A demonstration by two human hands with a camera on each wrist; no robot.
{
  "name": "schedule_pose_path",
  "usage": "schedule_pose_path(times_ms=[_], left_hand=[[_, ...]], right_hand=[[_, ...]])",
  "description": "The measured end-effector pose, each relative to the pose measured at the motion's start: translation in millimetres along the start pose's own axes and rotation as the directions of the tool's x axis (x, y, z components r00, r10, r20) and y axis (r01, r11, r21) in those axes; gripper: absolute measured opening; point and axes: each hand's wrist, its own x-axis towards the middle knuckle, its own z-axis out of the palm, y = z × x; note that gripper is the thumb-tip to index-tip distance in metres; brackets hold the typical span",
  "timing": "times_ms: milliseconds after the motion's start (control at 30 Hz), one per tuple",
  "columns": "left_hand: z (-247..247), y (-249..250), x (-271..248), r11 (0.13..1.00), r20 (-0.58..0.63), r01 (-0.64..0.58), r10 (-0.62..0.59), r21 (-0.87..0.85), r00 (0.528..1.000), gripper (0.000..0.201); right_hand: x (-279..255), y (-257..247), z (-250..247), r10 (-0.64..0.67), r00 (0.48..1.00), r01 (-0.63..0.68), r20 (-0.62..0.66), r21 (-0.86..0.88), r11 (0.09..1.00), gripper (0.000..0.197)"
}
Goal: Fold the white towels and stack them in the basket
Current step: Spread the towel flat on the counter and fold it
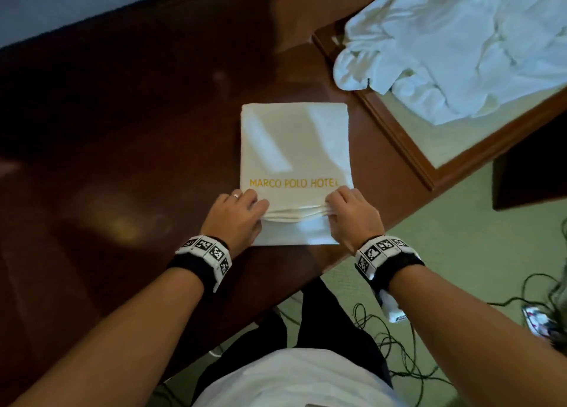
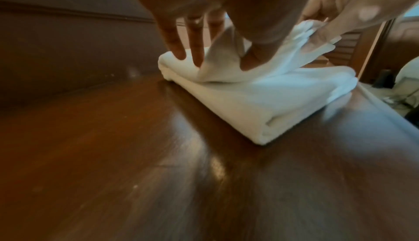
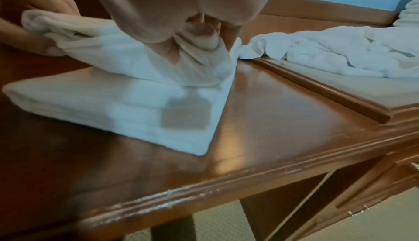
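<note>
Head view, item one: white towel (image 1: 294, 148), folded into a rectangle, lying flat on the dark wooden table (image 1: 129, 124) near its front edge. Yellow lettering reads "MARCO POLO HOTEL" across the top layer. The near end of that top layer is gathered into a raised ridge of pleats; a flat layer shows beneath it, towards 6 o'clock.

Item two: left hand (image 1: 237, 214), at 7 o'clock of the towel, fingers curled round the left end of the ridge, pinching it. A ring shows on one finger. In the left wrist view the fingers (image 2: 195, 47) press down into the cloth while the thumb sits under the lifted fold.

Item three: right hand (image 1: 352, 214), at 5 o'clock of the towel, fingers curled round the right end of the same ridge, gripping it. The right wrist view shows the cloth bunched inside the fingers (image 3: 204, 35).

Item four: black wristbands with black-and-white marker tiles, one on each wrist.

Item five: heap of unfolded white towels (image 1: 460, 44), at 2 o'clock, well apart from the folded one, lying on a wooden-framed panel (image 1: 408, 148).

Item six: dark cables (image 1: 377, 330) on the pale green floor, at 5 o'clock.
</note>
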Motion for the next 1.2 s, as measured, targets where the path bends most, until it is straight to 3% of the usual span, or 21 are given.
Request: schedule_pose_path(times_ms=[67,200,333,433,500,567,700,800,933,1000,1100,1167,1200], left_hand=[[4.8,0.6,-8.7,0.999,-0.001,-0.023,0.023,-0.034,1.000,0.037],[25.8,2.2,-24.9,0.996,0.110,-0.055,0.061,-0.064,0.992,0.046],[24.3,7.9,-24.0,0.996,-0.020,-0.022,0.021,-0.088,1.000,0.031],[24.1,12.9,-34.8,0.984,-0.132,-0.001,-0.023,-0.178,0.991,0.027],[32.3,11.8,-46.5,0.990,-0.061,-0.041,0.033,-0.132,0.998,0.036],[39.8,7.7,-52.4,0.995,0.052,-0.051,0.056,-0.088,0.997,0.051],[42.2,6.3,-46.9,0.998,0.023,-0.062,0.062,-0.020,0.998,0.033],[44.0,11.0,-48.3,0.999,0.028,-0.051,0.051,0.011,0.998,0.036],[38.0,11.1,-43.6,0.999,0.200,-0.012,0.017,-0.030,0.980,0.038],[29.3,5.4,-32.4,0.999,0.210,-0.012,0.023,-0.052,0.977,0.044],[17.6,4.1,-5.2,0.995,0.004,0.016,-0.015,-0.102,1.000,0.047],[18.5,11.0,15.6,0.992,-0.101,0.029,-0.042,-0.125,0.994,0.046],[22.6,15.1,23.7,0.991,-0.082,0.045,-0.056,-0.124,0.995,0.051]], right_hand=[[-12.4,0.2,-0.4,-0.054,0.998,0.054,-0.015,-0.051,0.997,0.030],[-39.0,5.6,12.5,-0.051,0.976,0.086,0.212,-0.156,0.984,0.036],[-34.0,1.6,10.0,0.020,0.998,-0.016,0.067,-0.056,0.998,0.027],[-41.5,-2.1,7.0,-0.043,0.999,0.041,-0.031,-0.046,0.998,0.020],[-55.6,1.5,12.5,-0.130,0.990,0.136,0.050,-0.143,0.980,0.025],[-66.7,7.5,17.3,-0.115,0.981,0.142,0.159,-0.172,0.975,0.036],[-59.2,5.5,17.3,-0.084,0.991,0.097,0.100,-0.134,0.986,0.030],[-56.2,-0.2,19.6,-0.130,0.989,0.138,0.069,-0.137,0.981,0.028],[-67.8,-0.3,20.2,-0.180,0.949,0.224,0.259,-0.152,0.963,0.031],[-59.2,0.7,13.6,-0.177,0.959,0.199,0.219,-0.084,0.976,0.020],[-26.2,-1.0,8.7,-0.127,0.992,0.128,-0.029,0.060,0.990,0.021],[-3.8,-6.6,14.0,-0.062,0.991,0.066,-0.123,0.034,0.997,0.024],[3.3,-10.9,18.9,-0.029,0.995,0.028,-0.100,-0.004,1.000,0.033]])
